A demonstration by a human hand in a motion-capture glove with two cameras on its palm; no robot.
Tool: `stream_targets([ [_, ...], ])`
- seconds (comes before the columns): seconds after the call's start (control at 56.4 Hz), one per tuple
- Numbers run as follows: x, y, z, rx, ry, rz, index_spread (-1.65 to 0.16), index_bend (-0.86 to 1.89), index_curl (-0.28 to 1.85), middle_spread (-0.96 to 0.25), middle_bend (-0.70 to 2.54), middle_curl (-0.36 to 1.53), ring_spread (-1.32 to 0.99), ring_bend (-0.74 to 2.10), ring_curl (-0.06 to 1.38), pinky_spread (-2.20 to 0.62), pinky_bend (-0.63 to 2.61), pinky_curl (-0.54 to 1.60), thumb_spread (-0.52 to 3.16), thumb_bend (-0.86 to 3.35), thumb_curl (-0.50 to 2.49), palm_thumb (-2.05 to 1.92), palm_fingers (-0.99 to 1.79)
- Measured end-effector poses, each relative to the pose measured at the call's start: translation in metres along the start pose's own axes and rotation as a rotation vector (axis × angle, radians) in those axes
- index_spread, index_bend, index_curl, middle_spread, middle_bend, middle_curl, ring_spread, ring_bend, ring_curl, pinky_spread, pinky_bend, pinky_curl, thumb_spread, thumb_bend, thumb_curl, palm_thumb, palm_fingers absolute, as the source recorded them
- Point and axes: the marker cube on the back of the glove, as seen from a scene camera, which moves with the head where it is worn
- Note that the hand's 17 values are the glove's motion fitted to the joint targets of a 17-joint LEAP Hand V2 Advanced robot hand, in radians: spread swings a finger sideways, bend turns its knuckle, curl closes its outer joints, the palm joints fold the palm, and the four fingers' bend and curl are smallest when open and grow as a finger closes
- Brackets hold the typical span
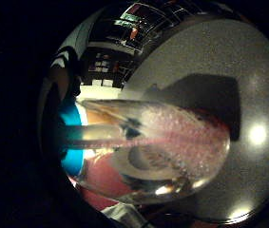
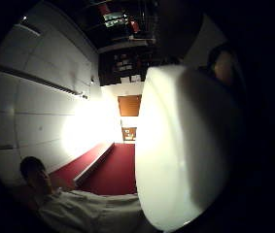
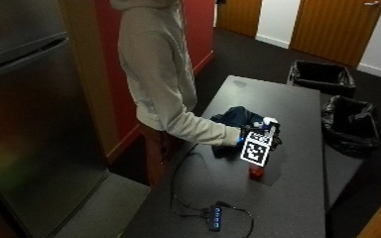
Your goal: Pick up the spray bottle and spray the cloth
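Your gloved right hand (image 3: 251, 138) is grasping the spray bottle (image 3: 264, 130), holding it lifted above the dark table (image 3: 289, 188). The dark blue cloth (image 3: 233, 120) is lying bunched on the table just behind your hand.

The spray bottle (image 3: 267, 130) is lifted off the dark table, held in the gloved right hand (image 3: 251, 135), its white head uppermost. Close to the palm, its clear body (image 1: 172, 152) shows pinkish liquid with bubbles and a thin tube inside. The cloth (image 3: 238, 119), dark blue and crumpled, lies on the table at about ten o'clock from the bottle, just beside it.
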Motion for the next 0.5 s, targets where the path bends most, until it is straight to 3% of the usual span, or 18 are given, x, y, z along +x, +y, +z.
stream_targets([
  [0.142, 0.020, 0.000, 0.000, -0.058, 0.275, 0.018, -0.27, 0.24, 0.40, -0.23, 0.45, 0.45, -0.24, 0.48, 0.38, -0.17, 0.18, 0.30, 0.35, 0.00, 0.58, 1.10, 1.25],
  [0.195, 0.000, -0.007, 0.012, -0.029, 0.166, 0.011, -0.26, 0.26, 0.42, -0.23, 0.47, 0.46, -0.25, 0.49, 0.40, -0.20, 0.19, 0.31, 0.28, -0.01, 0.61, 1.11, 1.28],
  [0.284, 0.006, -0.015, 0.014, -0.035, 0.315, -0.006, -0.26, 0.28, 0.45, -0.22, 0.49, 0.48, -0.25, 0.50, 0.41, -0.24, 0.20, 0.32, 0.19, -0.02, 0.63, 1.12, 1.30],
  [0.443, -0.036, -0.020, 0.038, -0.093, 0.262, -0.031, -0.25, 0.31, 0.49, -0.20, 0.52, 0.51, -0.25, 0.52, 0.44, -0.28, 0.20, 0.34, 0.06, -0.02, 0.67, 1.14, 1.31],
  [0.497, -0.051, -0.031, 0.048, -0.040, 0.286, -0.057, -0.24, 0.31, 0.50, -0.19, 0.52, 0.51, -0.24, 0.52, 0.45, -0.29, 0.21, 0.34, 0.03, -0.03, 0.67, 1.13, 1.31],
])
